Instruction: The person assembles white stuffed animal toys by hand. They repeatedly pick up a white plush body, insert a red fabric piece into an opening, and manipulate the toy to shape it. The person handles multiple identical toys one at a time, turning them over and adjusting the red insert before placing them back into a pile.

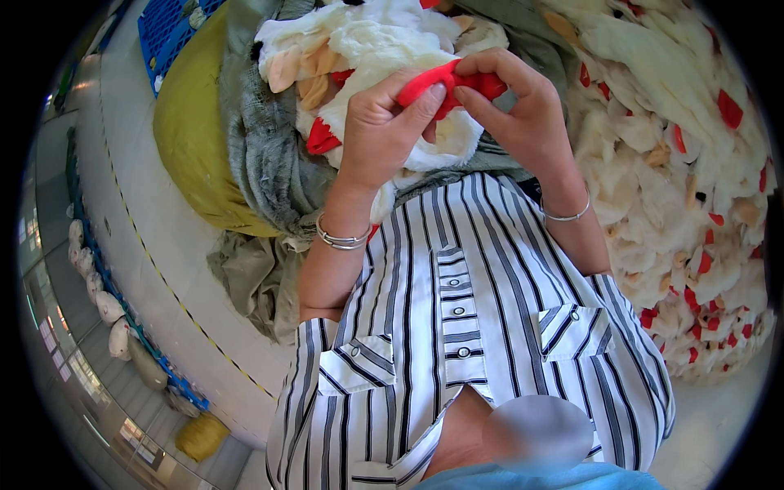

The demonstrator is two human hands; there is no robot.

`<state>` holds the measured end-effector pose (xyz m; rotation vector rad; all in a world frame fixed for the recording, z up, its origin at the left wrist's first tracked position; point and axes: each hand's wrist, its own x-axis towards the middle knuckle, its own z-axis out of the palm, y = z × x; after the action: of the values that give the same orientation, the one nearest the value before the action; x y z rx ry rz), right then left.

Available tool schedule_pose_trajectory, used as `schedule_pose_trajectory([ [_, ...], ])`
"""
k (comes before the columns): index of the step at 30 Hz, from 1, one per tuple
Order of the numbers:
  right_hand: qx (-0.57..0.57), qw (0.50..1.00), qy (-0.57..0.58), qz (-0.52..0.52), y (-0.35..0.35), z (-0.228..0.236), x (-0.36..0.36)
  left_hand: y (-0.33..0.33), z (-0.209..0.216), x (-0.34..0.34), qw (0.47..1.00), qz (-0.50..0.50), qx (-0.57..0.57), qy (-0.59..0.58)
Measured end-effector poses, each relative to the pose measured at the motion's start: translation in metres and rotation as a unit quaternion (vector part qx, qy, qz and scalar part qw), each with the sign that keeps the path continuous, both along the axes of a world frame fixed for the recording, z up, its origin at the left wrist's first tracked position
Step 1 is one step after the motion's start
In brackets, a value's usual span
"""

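Both my hands grip a small piece of red plush fabric (447, 85) in front of my chest. My left hand (382, 122) pinches its left end, thumb on top. The fingers of my right hand (516, 100) are closed on its right part. Below and beyond them lies a white plush skin (359, 37) with tan felt-like pieces (296, 67) and red parts. A red jagged piece (323, 137) shows just left of my left wrist. Some of the red fabric is hidden by my fingers.
On the right rises a large heap of white plush skins (653, 204) with red and tan parts. A yellow-green sack (192, 122) and grey-green cloth (273, 131) lie at the left. Farther left are a blue plastic crate (167, 37) and a row of stuffed white bundles (110, 309).
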<state>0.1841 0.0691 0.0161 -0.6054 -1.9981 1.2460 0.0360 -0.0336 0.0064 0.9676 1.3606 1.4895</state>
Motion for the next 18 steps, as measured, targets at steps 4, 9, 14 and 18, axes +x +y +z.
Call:
schedule_pose_trajectory([
  [4, 0.007, 0.998, -0.058, 0.015, 0.002, 0.000, 0.006, -0.003, -0.002, 0.003, 1.000, -0.004, 0.024, 0.019],
  [9, 0.033, 0.998, -0.026, 0.039, 0.004, 0.019, 0.012, -0.003, -0.005, 0.004, 0.999, -0.001, 0.032, 0.030],
  [14, 0.038, 0.995, 0.091, -0.014, 0.016, 0.023, 0.018, -0.006, -0.021, 0.001, 0.996, -0.017, -0.071, 0.052],
  [18, -0.183, 0.971, 0.085, 0.128, 0.028, 0.035, 0.021, -0.008, -0.020, 0.008, 0.991, -0.078, -0.101, 0.047],
])
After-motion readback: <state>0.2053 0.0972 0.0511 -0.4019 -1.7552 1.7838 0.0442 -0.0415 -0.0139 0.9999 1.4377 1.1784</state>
